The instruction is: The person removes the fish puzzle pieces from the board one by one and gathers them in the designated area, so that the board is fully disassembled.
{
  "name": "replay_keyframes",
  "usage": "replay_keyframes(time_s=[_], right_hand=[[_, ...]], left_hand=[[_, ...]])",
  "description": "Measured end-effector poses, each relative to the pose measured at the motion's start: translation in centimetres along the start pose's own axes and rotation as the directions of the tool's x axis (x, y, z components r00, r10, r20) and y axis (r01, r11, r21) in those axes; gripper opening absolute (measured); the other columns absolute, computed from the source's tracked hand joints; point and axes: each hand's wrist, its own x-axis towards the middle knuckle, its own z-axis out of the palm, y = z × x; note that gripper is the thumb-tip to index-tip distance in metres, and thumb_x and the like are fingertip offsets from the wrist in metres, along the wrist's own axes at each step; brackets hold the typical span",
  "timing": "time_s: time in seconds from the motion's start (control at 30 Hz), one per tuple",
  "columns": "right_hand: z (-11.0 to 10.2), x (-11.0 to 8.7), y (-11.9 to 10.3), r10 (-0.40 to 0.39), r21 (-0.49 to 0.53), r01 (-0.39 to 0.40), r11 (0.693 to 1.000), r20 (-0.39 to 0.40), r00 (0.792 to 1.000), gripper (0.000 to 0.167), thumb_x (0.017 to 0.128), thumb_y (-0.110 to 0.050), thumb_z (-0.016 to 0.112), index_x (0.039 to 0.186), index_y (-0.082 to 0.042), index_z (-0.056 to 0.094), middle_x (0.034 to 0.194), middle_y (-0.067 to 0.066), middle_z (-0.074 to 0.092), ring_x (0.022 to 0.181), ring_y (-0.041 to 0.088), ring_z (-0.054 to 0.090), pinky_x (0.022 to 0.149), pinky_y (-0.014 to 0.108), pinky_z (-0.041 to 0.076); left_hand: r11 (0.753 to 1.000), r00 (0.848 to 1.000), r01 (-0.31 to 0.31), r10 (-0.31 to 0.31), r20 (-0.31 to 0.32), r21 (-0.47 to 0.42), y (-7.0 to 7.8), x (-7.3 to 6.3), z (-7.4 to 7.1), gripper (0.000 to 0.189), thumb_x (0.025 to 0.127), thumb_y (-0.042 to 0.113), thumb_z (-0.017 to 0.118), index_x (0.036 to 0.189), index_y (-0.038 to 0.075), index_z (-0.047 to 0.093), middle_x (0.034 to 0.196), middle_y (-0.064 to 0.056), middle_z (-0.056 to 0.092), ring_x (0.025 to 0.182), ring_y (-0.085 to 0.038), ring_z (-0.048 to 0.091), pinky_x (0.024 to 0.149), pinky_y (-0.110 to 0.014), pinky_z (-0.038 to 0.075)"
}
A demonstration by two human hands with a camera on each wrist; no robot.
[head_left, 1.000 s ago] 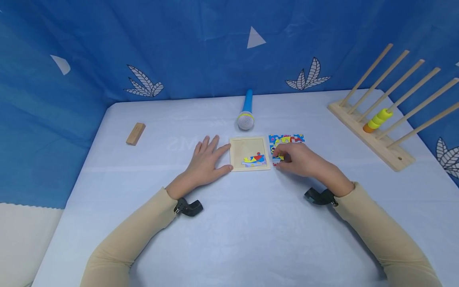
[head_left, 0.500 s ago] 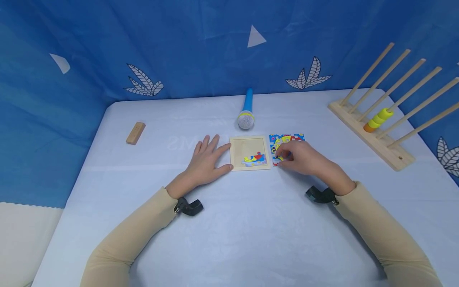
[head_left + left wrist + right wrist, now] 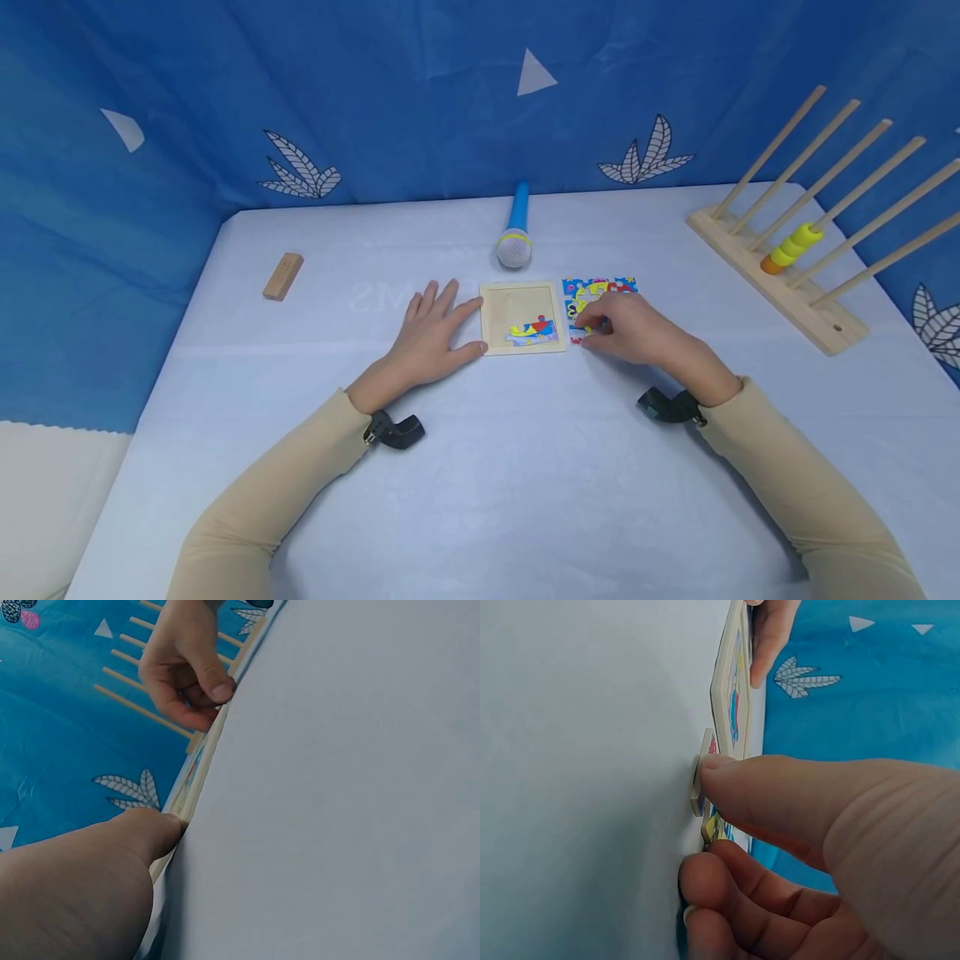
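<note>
A square wooden puzzle tray (image 3: pixel 516 351) lies mid-table, with a few joined coloured pieces (image 3: pixel 534 332) in its lower right part. My left hand (image 3: pixel 427 337) lies with fingers spread, thumb and index fingertips touching the tray's left edge. To the tray's right lies a group of colourful jigsaw pieces (image 3: pixel 588 288), partly covered by my right hand (image 3: pixel 628 329). In the right wrist view my right thumb (image 3: pixel 727 776) rests on a thin puzzle piece (image 3: pixel 697 796), its other fingers curled beside it. Part of this piece is hidden by the thumb.
Behind the tray lies a toy microphone (image 3: pixel 514 242) with a blue handle. A wooden block (image 3: pixel 283 277) is at the left. On the right stands a wooden peg rack (image 3: pixel 780 283) with yellow and orange beads (image 3: pixel 792 248) on one rod. A blue curtain (image 3: pixel 420 92) hangs behind the table.
My right fingers have shifted slightly over the front left of the loose pieces, uncovering a little more of them. My left hand and the tray keep their places.
</note>
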Motion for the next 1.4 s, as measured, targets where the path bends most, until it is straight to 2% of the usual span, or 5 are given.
replay_keyframes(time_s=[0.2, 0.53, 0.97, 1.13, 1.4], right_hand=[[-0.1, 0.0, 0.2, -0.008, 0.001, 0.008, 1.0, -0.005, 1.0, 0.028, 0.084, -0.009, 0.081, 0.112, -0.004, 0.076, 0.095, 0.006, 0.072, 0.079, 0.018, 0.057, 0.071, 0.029, 0.05], [-1.5, -0.6, 0.2, 0.006, 0.02, -0.005, 1.0, -0.07, 0.998, 0.027, 0.084, -0.008, 0.08, 0.109, -0.004, 0.071, 0.091, 0.008, 0.069, 0.079, 0.02, 0.057, 0.07, 0.03, 0.048], [-1.7, -0.4, 0.3, 0.024, 0.038, -0.022, 0.999, -0.058, 0.998, 0.029, 0.085, -0.007, 0.078, 0.113, -0.003, 0.069, 0.092, 0.01, 0.069, 0.079, 0.021, 0.056, 0.064, 0.028, 0.048], [-1.6, 0.4, -0.8, 0.003, 0.069, -0.002, 0.998, -0.022, 1.0, 0.032, 0.088, -0.008, 0.075, 0.118, -0.003, 0.069, 0.097, 0.011, 0.069, 0.078, 0.02, 0.057, 0.064, 0.027, 0.049], [-1.2, 2.7, -3.6, -0.056, 0.087, 0.051, 0.995, 0.047, 0.997, 0.037, 0.09, -0.01, 0.073, 0.127, -0.006, 0.067, 0.107, 0.011, 0.071, 0.081, 0.02, 0.062, 0.065, 0.028, 0.054]], left_hand=[[1.0, 1.0, 0.002, -0.002, 0.003, 0.0, 0.1, 0.0, -0.1, 0.071, 0.096, 0.051, 0.06, 0.158, 0.021, 0.041, 0.17, -0.02, 0.019, 0.159, -0.047, 0.004, 0.125, -0.067, 0.006], [1.0, 1.0, 0.002, -0.002, -0.001, 0.002, 0.0, 0.0, 0.0, 0.072, 0.096, 0.052, 0.059, 0.158, 0.02, 0.041, 0.17, -0.021, 0.019, 0.158, -0.047, 0.005, 0.125, -0.067, 0.006], [1.0, 1.0, -0.005, 0.005, -0.001, -0.011, 0.2, -0.1, 0.0, 0.073, 0.095, 0.051, 0.059, 0.158, 0.019, 0.041, 0.17, -0.021, 0.019, 0.158, -0.047, 0.005, 0.125, -0.066, 0.006], [1.0, 1.0, 0.004, -0.004, 0.001, -0.007, 0.3, -0.3, 0.1, 0.072, 0.095, 0.051, 0.059, 0.158, 0.02, 0.041, 0.17, -0.02, 0.019, 0.158, -0.047, 0.006, 0.125, -0.066, 0.007], [1.0, 1.0, -0.001, 0.001, -0.009, -0.011, 0.2, -0.2, -0.1, 0.071, 0.095, 0.051, 0.059, 0.157, 0.02, 0.041, 0.17, -0.02, 0.02, 0.159, -0.046, 0.006, 0.125, -0.066, 0.006]])
